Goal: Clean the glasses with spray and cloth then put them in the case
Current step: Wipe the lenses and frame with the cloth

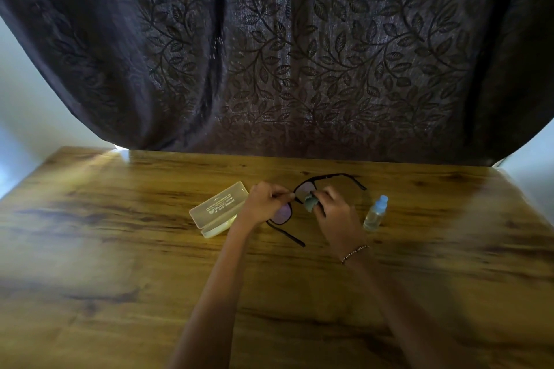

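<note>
Head view: my left hand (263,204) pinches the glasses (299,204) at the frame above the desk (120,249), their long axis running 1 to 7 o'clock. My right hand (332,210) presses the cloth (311,203) on one lens. The closed case (218,208) lies at 9 o'clock, nearer my left; the spray bottle (375,213) at 3.

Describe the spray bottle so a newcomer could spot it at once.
On the wooden table below the dark leaf-patterned curtain, look just right of the right hand, which holds the cloth. The spray bottle stands there alone: small, clear, with a light blue cap, unlike the flat pale case on the left.
</note>
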### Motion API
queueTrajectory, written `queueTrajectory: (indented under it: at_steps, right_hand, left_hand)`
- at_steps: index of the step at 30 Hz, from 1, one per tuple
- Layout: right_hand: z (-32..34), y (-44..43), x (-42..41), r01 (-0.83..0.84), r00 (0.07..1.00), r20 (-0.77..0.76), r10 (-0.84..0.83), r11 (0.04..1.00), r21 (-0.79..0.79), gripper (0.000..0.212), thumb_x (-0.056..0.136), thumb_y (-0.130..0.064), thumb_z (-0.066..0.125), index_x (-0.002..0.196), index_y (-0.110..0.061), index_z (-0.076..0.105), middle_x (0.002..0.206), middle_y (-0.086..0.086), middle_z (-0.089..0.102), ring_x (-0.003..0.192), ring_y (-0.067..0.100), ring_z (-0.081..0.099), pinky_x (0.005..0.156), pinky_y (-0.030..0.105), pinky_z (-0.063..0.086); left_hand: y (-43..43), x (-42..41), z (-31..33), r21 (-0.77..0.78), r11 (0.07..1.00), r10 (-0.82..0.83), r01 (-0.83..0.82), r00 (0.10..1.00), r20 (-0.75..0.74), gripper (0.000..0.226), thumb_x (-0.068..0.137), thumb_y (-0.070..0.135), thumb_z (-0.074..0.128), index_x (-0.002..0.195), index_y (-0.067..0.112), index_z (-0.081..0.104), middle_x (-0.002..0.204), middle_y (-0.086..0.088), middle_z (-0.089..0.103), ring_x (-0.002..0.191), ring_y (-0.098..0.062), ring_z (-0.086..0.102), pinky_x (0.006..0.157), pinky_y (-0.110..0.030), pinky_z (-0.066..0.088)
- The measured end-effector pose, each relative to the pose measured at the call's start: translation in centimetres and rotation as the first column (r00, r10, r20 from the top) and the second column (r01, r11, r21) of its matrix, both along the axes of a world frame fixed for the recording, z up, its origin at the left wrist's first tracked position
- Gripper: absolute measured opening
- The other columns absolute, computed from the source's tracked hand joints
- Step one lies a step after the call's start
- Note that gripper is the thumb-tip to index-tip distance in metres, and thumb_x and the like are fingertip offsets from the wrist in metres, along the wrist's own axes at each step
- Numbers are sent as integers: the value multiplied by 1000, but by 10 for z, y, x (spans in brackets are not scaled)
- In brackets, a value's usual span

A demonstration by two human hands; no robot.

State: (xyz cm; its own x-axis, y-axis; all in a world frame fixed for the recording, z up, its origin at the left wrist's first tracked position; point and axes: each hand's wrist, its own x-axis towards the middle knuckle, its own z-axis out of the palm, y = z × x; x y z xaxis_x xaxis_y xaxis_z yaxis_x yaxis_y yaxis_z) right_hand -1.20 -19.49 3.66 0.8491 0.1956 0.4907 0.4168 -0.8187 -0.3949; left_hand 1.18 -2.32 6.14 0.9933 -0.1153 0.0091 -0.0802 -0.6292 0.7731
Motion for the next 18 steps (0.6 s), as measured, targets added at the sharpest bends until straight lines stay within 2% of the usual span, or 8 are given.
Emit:
queueTrajectory:
  at_steps: [5, 9, 10, 12, 15, 18]
  right_hand:
    - [2, 11, -3, -72, 997, -1, 72, 995, 69, 19, 83, -2, 61, 101, -3, 66, 99, 8, 63, 71, 22, 65, 58, 27, 49]
    - [4, 8, 7, -3, 1000, -10, 4, 999, 37, 22, 83, -2, 62, 104, -2, 66, 101, 11, 63, 71, 26, 66, 57, 29, 51]
    - [3, 6, 7, 18, 1000, -19, -18, 1000, 23, 23, 83, -3, 62, 105, -2, 66, 102, 13, 63, 71, 27, 66, 56, 31, 52]
    - [-2, 4, 6, 23, 999, -39, -23, 1000, -3, 22, 84, -5, 61, 106, -3, 66, 105, 13, 63, 70, 26, 66, 56, 28, 51]
    - [-6, 7, -1, -45, 996, -80, 47, 999, 17, 22, 88, -8, 57, 108, -5, 64, 109, 9, 61, 76, 22, 65, 63, 27, 50]
    - [-2, 12, 0, -61, 997, -50, 65, 995, 76, 21, 86, -5, 56, 106, -3, 65, 105, 8, 63, 77, 22, 65, 63, 29, 50]
  left_hand:
    - [-5, -2, -1, 70, 996, -53, 54, 999, -7, 20, 87, 7, 56, 95, 9, 73, 94, -2, 72, 88, -14, 64, 69, -18, 45]
    - [-2, -2, -2, 38, 999, -38, 39, 999, -8, 17, 88, 14, 60, 97, 11, 73, 94, -3, 72, 82, -9, 61, 61, -12, 40]
    - [0, -1, -3, 28, 999, -30, 30, 1000, -2, 17, 88, 17, 61, 98, 10, 73, 94, -5, 72, 81, -9, 60, 62, -14, 39]
    - [4, 1, -2, 11, 1000, -17, 17, 1000, -3, 18, 88, 19, 62, 99, 9, 73, 96, -6, 72, 84, -11, 61, 68, -17, 39]
    - [3, 1, -2, 27, 1000, -13, 13, 1000, -3, 16, 88, 15, 61, 98, 10, 73, 96, -5, 72, 84, -10, 62, 66, -16, 39]
    - [-4, -1, -4, 128, 990, -57, 57, 998, -6, 23, 84, 3, 54, 95, 10, 73, 94, -4, 72, 85, -13, 62, 62, -13, 38]
